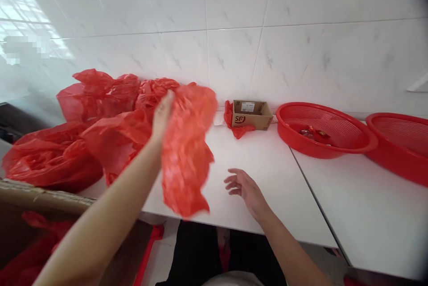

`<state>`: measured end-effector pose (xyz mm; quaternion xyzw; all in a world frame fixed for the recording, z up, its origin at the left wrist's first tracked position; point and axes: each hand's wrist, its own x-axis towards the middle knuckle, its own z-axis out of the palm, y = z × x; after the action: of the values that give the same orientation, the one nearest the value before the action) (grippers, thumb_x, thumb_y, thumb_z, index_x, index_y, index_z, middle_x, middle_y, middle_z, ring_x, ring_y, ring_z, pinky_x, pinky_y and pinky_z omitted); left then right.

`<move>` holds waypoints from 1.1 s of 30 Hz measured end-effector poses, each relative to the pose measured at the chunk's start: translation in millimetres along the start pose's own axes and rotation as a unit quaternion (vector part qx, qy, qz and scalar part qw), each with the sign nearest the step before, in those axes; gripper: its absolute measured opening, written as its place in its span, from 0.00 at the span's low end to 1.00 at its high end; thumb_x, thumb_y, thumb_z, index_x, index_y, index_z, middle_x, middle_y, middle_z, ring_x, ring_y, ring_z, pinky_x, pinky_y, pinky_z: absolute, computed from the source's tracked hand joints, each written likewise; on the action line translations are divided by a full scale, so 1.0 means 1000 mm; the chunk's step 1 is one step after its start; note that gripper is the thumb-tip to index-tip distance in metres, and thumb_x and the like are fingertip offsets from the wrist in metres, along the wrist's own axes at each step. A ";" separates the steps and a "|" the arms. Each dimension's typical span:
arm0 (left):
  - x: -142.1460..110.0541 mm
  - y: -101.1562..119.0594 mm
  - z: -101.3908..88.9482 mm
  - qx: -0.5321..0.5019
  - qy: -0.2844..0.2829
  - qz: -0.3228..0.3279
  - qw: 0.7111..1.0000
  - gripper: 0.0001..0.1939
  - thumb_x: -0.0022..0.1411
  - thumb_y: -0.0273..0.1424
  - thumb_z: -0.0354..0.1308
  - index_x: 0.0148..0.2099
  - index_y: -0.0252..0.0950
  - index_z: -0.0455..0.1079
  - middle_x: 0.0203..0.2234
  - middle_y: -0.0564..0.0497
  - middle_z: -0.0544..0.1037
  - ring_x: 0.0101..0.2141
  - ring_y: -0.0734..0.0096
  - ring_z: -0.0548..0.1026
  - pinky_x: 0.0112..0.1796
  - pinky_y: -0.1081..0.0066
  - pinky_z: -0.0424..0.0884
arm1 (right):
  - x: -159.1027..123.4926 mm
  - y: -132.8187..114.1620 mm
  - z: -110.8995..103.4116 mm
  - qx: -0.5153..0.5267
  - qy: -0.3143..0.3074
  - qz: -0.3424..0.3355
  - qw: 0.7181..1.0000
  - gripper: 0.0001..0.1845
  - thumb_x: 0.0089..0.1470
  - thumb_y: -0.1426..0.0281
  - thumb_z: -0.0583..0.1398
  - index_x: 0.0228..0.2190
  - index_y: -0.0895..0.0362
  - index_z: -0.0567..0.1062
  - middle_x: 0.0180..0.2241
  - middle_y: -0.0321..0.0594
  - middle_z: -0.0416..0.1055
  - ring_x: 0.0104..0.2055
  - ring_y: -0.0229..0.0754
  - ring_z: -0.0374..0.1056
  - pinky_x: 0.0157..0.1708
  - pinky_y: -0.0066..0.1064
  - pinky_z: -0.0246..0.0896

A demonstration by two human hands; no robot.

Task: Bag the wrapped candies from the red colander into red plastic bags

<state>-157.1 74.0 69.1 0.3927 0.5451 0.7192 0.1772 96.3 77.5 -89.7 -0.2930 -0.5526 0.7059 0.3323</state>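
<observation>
My left hand (163,114) is raised over the white table (267,174) and grips a red plastic bag (187,152) by its top; the bag hangs crumpled down to the table's near edge. My right hand (244,188) hovers low over the table just right of the bag, fingers apart and slightly curled, holding nothing. Behind the held bag lies a heap of more red plastic bags (93,130) along the wall at the left.
A small open cardboard box (251,115) with a red bag beside it stands by the tiled wall. Two red plastic baskets (326,130) (399,145) sit at the right; the nearer holds small wrapped items. A large cardboard box (40,205) with red bags is at lower left.
</observation>
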 end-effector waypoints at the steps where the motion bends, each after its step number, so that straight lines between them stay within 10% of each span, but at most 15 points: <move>1: -0.021 -0.018 0.018 -0.010 -0.035 -0.018 0.999 0.15 0.67 0.40 0.54 0.44 0.33 0.71 0.34 0.50 0.75 0.31 0.72 0.74 0.33 0.68 0.73 | 0.001 -0.008 0.002 0.046 -0.018 -0.004 0.999 0.27 0.60 0.47 0.51 0.50 0.52 0.70 0.44 0.46 0.73 0.43 0.46 0.71 0.42 0.39 0.67; 7: -0.098 -0.095 0.060 -0.050 -0.123 -0.103 0.986 0.16 0.62 0.43 0.59 0.30 0.35 0.69 0.20 0.57 0.67 0.20 0.78 0.64 0.22 0.75 0.63 | -0.002 -0.032 -0.009 0.047 -0.016 -0.024 0.998 0.18 0.51 0.54 0.64 0.37 0.55 0.74 0.27 0.37 0.71 0.30 0.40 0.67 0.32 0.31 0.63; 13: -0.086 -0.109 0.027 -0.072 -0.060 -0.104 0.990 0.19 0.60 0.49 0.57 0.29 0.39 0.65 0.18 0.59 0.62 0.17 0.77 0.59 0.20 0.75 0.60 | -0.005 -0.046 -0.083 0.080 0.198 -0.081 0.974 0.17 0.46 0.58 0.67 0.32 0.55 0.71 0.18 0.27 0.56 0.21 0.32 0.52 0.21 0.25 0.46; 19: -0.080 -0.092 -0.008 -0.033 -0.209 -0.112 0.971 0.13 0.50 0.43 0.68 0.28 0.39 0.75 0.33 0.47 0.76 0.35 0.62 0.75 0.36 0.65 0.73 | -0.011 -0.070 -0.137 0.012 0.328 -0.154 0.932 0.18 0.46 0.56 0.67 0.33 0.54 0.71 0.19 0.26 0.54 0.20 0.32 0.50 0.20 0.25 0.44; 28: -0.105 -0.085 0.015 0.178 -0.237 -0.048 0.954 0.19 0.56 0.42 0.62 0.50 0.46 0.73 0.57 0.45 0.70 0.57 0.53 0.67 0.52 0.54 0.67 | -0.043 -0.093 -0.098 -0.230 0.267 -0.254 0.901 0.11 0.57 0.59 0.61 0.37 0.53 0.74 0.25 0.33 0.65 0.25 0.35 0.60 0.26 0.28 0.58; 33: -0.138 -0.104 0.047 0.316 -0.348 -0.052 0.881 0.34 0.46 0.31 0.67 0.57 0.50 0.69 0.39 0.47 0.80 0.37 0.55 0.79 0.34 0.64 0.73 | -0.060 -0.096 -0.088 -0.275 0.248 -0.278 0.886 0.09 0.58 0.61 0.61 0.38 0.52 0.75 0.28 0.34 0.68 0.28 0.35 0.63 0.28 0.28 0.61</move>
<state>-52.7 45.6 -73.3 0.6242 0.6663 0.3152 0.2592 215.3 98.1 -12.5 -0.3723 -0.6834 0.3082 0.5472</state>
